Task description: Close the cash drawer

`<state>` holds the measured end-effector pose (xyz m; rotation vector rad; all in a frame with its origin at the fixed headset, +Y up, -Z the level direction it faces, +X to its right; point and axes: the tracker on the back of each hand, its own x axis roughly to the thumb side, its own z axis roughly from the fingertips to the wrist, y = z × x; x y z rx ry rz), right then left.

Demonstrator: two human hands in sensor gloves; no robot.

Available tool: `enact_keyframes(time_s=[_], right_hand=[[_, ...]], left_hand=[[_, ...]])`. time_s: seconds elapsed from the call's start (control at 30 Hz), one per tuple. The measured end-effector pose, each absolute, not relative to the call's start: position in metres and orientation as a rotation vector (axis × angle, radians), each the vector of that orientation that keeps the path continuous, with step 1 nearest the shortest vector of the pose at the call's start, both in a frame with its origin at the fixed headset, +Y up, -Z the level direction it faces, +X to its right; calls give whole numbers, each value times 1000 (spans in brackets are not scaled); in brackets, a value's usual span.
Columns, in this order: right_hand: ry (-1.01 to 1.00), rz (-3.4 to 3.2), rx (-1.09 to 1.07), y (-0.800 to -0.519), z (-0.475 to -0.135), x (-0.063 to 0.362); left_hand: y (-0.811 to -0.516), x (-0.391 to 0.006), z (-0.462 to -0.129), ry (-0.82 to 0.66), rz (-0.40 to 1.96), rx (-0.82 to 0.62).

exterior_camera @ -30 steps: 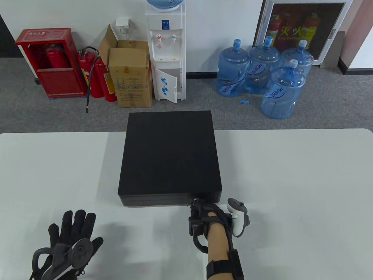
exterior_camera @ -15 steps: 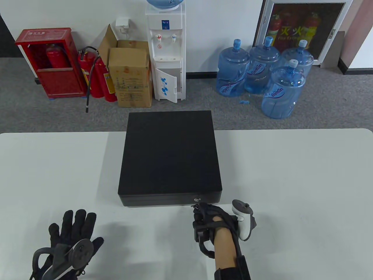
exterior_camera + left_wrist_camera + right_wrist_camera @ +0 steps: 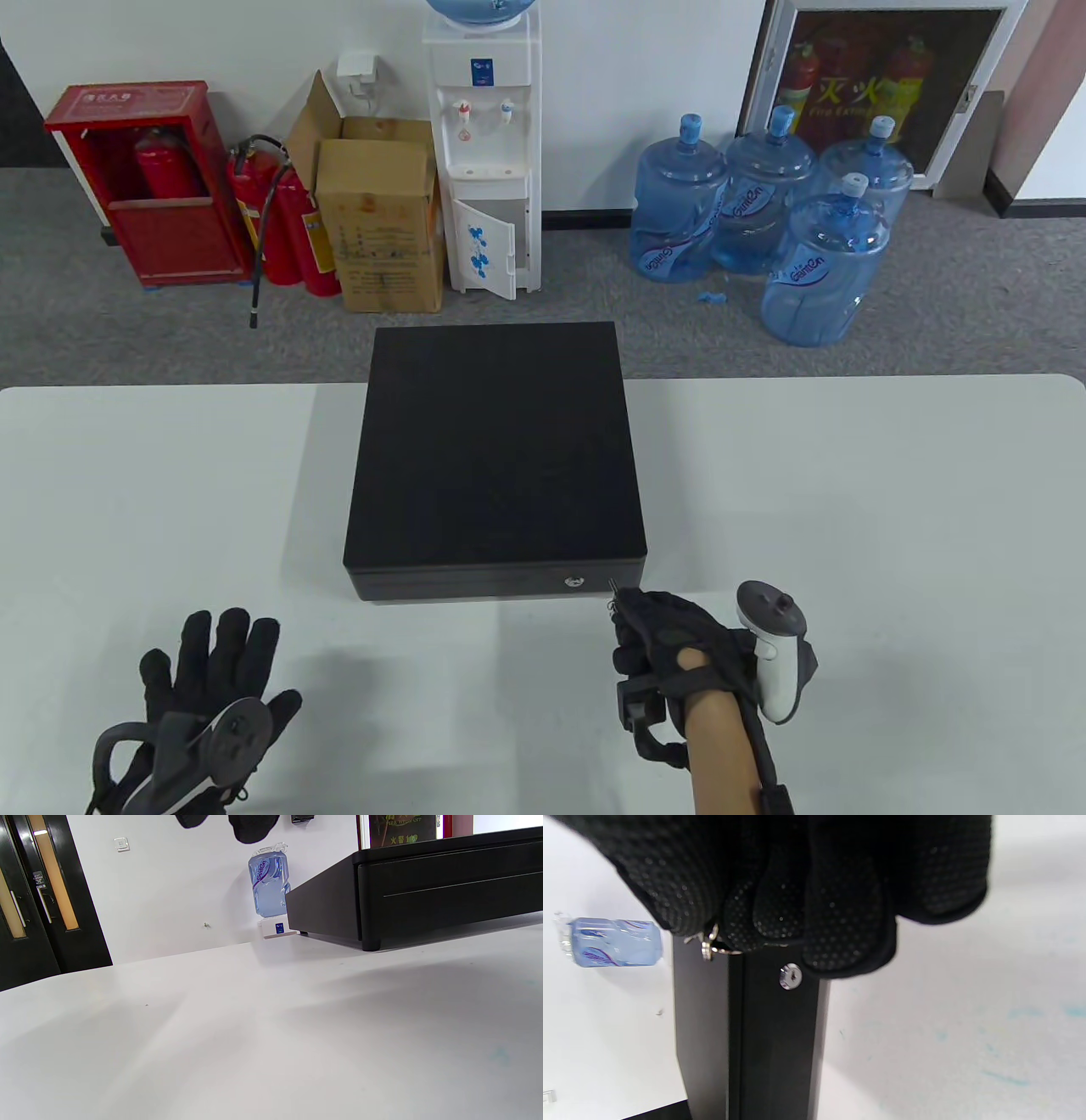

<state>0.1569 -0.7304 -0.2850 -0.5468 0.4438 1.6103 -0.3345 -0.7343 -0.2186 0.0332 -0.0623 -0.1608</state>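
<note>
The black cash drawer (image 3: 496, 450) sits in the middle of the white table (image 3: 848, 509), its front panel flush with the case. The silver lock (image 3: 574, 581) on the front is bare. My right hand (image 3: 626, 607) is curled just right of the lock, off the drawer front, and pinches a small metal key (image 3: 612, 587). In the right wrist view the curled fingers (image 3: 814, 899) hang over the lock (image 3: 790, 976), with the key ring (image 3: 708, 942) showing. My left hand (image 3: 212, 645) lies flat and spread on the table, left of the drawer (image 3: 424, 891).
Beyond the table's far edge stand a water dispenser (image 3: 485, 144), cardboard boxes (image 3: 382, 221), fire extinguishers (image 3: 288, 221) and several blue water jugs (image 3: 764, 212). Bare table lies on both sides of the drawer.
My right hand has drawn back from the lock and moved right, taking the key with it, so the lock now shows bare. My left hand has not moved.
</note>
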Motion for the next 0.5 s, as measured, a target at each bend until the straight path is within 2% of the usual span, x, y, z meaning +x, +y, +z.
enact_keyframes(time_s=[0.3,0.5], right_hand=[[272,1592,-428,-708,-267,180],[-66,1804,-358,-684,-255,201]], left_hand=[[-734,-334,-218,-60,-165,34],[-734,-334,-218,-63,-166,45]])
